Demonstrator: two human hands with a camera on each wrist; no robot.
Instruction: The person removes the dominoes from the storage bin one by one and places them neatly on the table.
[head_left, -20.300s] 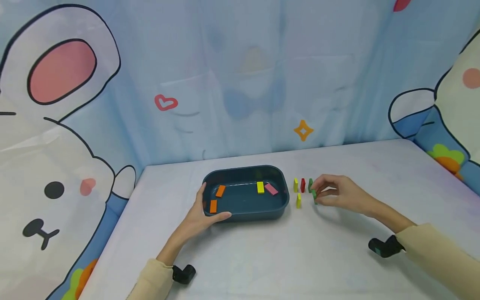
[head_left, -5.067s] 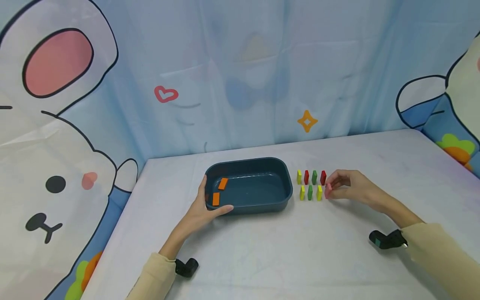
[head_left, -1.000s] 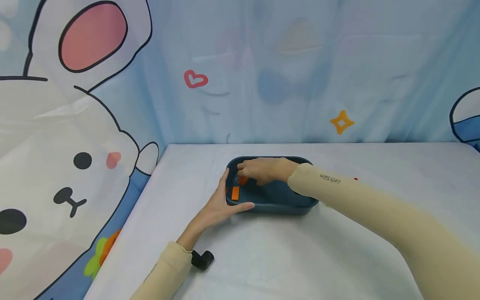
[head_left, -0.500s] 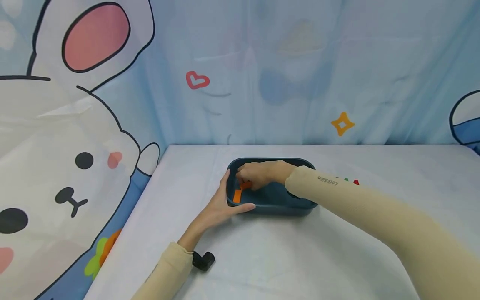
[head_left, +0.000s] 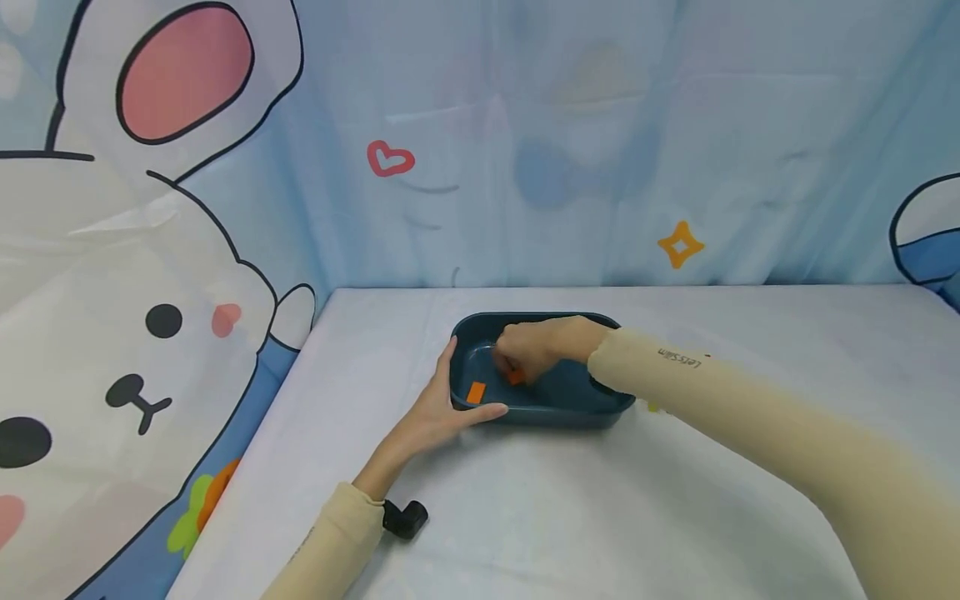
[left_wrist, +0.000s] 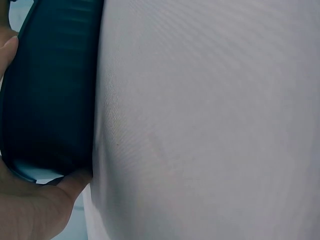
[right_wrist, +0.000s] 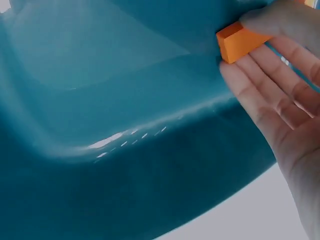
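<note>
A dark teal plastic basin point(head_left: 570, 418) stands on the white-covered table in the head view. My left hand point(head_left: 429, 418) holds its left end, fingers along the left side and thumb at the front rim; the left wrist view shows this grip close on the basin's wall point(left_wrist: 50, 90). Inside the basin, my right hand point(head_left: 542, 346) pinches an orange block point(head_left: 516, 377) between thumb and fingertips. The right wrist view shows that block point(right_wrist: 242, 44) as a small wedge-sided piece above the basin floor. A second orange block point(head_left: 476, 392) lies near the basin's left front corner.
The right sleeve point(head_left: 720, 408) crosses over the basin's right side and hides most of the blocks standing there. A yellow block's edge point(head_left: 652, 407) shows below it. A blue cartoon curtain point(head_left: 525, 208) hangs behind the table point(head_left: 562, 517).
Earlier, yellow and pink blocks left the basin and blocks were stood in two rows to its right. Since then my right hand reached into the basin, took an orange block and moved slightly right.
</note>
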